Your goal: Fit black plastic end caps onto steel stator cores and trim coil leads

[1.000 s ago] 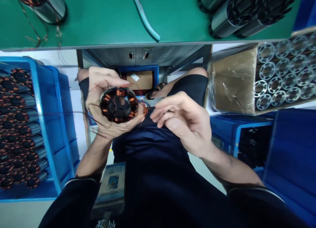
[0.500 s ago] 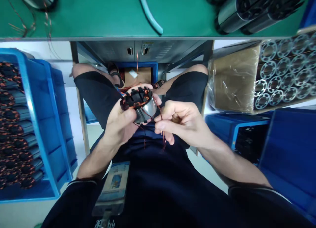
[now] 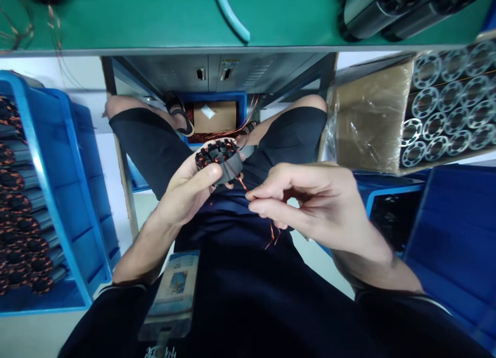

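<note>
Left hand (image 3: pixel 189 187): grasping the wound stator (image 3: pixel 231 167), thumb on its near side, fingers curled beneath. Right hand (image 3: pixel 321 200): thumb and forefinger pinching the copper leads (image 3: pixel 243 184), free ends hanging below; remaining fingers loosely bent.

Position, left to right: blue crate (image 3: pixel 83 187) of wound parts at far left; stator in the left hand, held above the lap between the knees; right hand just beside it; carton (image 3: pixel 364 123) of ring-ended parts at right.

Risks (judged): a hard pull could nick or snap a lead where it bends at the stator's edge; a weak left grip could let the stator twist; uneven pinching could cross the strands.

Orientation: stator tilted, toothed wound end facing up toward the camera and leftward. Long axis slants from that end down to the right; far end hidden, exact angle cannot be told.
</note>
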Demonstrator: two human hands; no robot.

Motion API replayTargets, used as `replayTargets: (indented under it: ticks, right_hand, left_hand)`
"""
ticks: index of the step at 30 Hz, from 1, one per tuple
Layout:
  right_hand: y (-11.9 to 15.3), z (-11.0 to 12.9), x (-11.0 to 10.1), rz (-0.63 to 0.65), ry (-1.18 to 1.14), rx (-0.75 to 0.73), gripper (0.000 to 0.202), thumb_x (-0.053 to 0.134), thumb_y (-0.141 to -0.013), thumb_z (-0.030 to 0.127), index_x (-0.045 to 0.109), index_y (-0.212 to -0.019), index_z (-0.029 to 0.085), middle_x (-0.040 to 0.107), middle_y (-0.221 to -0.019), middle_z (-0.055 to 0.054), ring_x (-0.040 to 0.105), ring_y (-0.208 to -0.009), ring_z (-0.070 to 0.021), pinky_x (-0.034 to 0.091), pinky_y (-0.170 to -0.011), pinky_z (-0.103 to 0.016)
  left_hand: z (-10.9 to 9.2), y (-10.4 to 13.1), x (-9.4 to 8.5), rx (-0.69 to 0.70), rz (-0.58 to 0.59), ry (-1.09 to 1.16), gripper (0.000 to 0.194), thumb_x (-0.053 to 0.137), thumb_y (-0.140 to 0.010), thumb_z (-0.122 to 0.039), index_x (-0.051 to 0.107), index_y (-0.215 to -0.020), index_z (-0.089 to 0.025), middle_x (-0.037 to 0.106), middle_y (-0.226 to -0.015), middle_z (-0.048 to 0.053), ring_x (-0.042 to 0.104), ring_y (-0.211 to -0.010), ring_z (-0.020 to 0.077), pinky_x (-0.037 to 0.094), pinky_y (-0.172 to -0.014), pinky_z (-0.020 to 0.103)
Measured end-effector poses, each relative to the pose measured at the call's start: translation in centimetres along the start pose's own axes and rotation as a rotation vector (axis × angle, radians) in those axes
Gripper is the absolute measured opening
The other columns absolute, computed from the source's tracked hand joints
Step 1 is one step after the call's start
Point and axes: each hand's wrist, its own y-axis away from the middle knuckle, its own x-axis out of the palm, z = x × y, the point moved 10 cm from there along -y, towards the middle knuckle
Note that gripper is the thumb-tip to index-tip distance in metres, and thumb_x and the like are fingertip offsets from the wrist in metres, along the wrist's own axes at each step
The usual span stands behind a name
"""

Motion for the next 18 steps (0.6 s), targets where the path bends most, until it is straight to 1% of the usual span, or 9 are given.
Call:
replayTargets:
  ticks: [3,6,8,10,12,14,15,16,18]
  right_hand:
    - [-0.1,-1.7,1.6,0.081,0.066,-0.1,0.017,0.09,-0.106,0.029,0.082,-0.097,0.017,0.077,-0.079,0.003,0.062,-0.062,-0.006,0.047,-0.061,-0.021]
    - [-0.2,-5.7,2.9,0.178,0.129,-0.135,0.032,0.086,-0.109,0.04,0.078,-0.088,0.017,0.078,-0.08,0.001,0.064,-0.065,-0.008,0.049,-0.067,-0.022]
    - [-0.6,-8.6,2.3,0.215,0.185,-0.071,0.042,0.083,-0.109,0.047,0.075,-0.08,0.018,0.076,-0.076,0.0,0.062,-0.064,-0.0095,0.049,-0.068,-0.024]
    - [-1.2,-9.8,0.4,0.216,0.226,0.0,0.043,0.082,-0.109,0.05,0.076,-0.081,0.018,0.077,-0.075,-0.001,0.065,-0.065,-0.0107,0.051,-0.067,-0.023]
    - [-1.8,-9.2,-1.9,0.18,0.133,0.089,0.044,0.079,-0.11,0.057,0.079,-0.09,0.017,0.081,-0.083,-0.004,0.072,-0.071,-0.0128,0.056,-0.067,-0.022]
    - [-2.4,-7.2,-3.0,0.188,-0.07,0.159,0.051,0.076,-0.11,0.066,0.081,-0.1,0.016,0.083,-0.092,-0.006,0.079,-0.079,-0.0149,0.062,-0.068,-0.023]
    - [-2.7,-5.9,-2.7,0.229,-0.163,0.175,0.051,0.08,-0.108,0.066,0.082,-0.104,0.016,0.084,-0.095,-0.007,0.08,-0.082,-0.0152,0.064,-0.068,-0.023]
    - [-2.8,-4.5,-2.2,0.287,-0.229,0.174,0.046,0.085,-0.106,0.061,0.081,-0.106,0.015,0.085,-0.096,-0.006,0.081,-0.083,-0.0146,0.065,-0.069,-0.022]
    - [-2.9,-2.3,-0.7,0.403,-0.258,0.159,0.031,0.093,-0.102,0.042,0.079,-0.103,0.015,0.084,-0.093,-0.002,0.08,-0.079,-0.0113,0.065,-0.071,-0.02]
  left_hand:
    - [-1.1,0.0,0.0,0.12,-0.004,-0.007,0.067,0.105,-0.08,-0.06,0.078,-0.132,-0.027,0.084,-0.116,0.007,0.081,-0.098,0.0251,0.066,-0.083,0.037]
    - [-3.3,0.7,0.8,0.3,-0.066,-0.244,0.054,0.11,-0.078,-0.042,0.08,-0.118,-0.023,0.081,-0.107,0.004,0.077,-0.094,0.0212,0.065,-0.087,0.034]
    - [-4.8,1.3,1.9,0.403,-0.084,-0.456,0.047,0.11,-0.077,-0.034,0.08,-0.111,-0.022,0.081,-0.105,0.005,0.077,-0.096,0.0228,0.065,-0.091,0.035]
    - [-5.8,1.9,2.9,0.48,-0.059,-0.571,0.051,0.111,-0.074,-0.028,0.079,-0.113,-0.022,0.082,-0.11,0.005,0.08,-0.099,0.0247,0.067,-0.096,0.038]
    - [-6.1,2.2,3.6,0.501,0.01,-0.578,0.066,0.11,-0.071,-0.022,0.076,-0.128,-0.025,0.082,-0.122,0.006,0.081,-0.1,0.0256,0.068,-0.099,0.041]
    - [-5.9,2.4,4.2,0.47,0.091,-0.54,0.089,0.109,-0.07,-0.02,0.068,-0.149,-0.03,0.081,-0.128,0.006,0.083,-0.097,0.0272,0.07,-0.094,0.044]
    - [-5.6,2.4,4.4,0.435,0.127,-0.535,0.099,0.108,-0.072,-0.021,0.062,-0.158,-0.033,0.082,-0.127,0.006,0.083,-0.095,0.0283,0.07,-0.09,0.045]
    - [-5.2,2.5,4.7,0.396,0.161,-0.545,0.106,0.108,-0.073,-0.022,0.057,-0.165,-0.036,0.082,-0.123,0.005,0.083,-0.093,0.0293,0.07,-0.085,0.045]
    - [-4.4,2.8,5.2,0.328,0.205,-0.59,0.115,0.106,-0.077,-0.025,0.047,-0.175,-0.04,0.084,-0.117,0.004,0.084,-0.091,0.0303,0.069,-0.08,0.044]
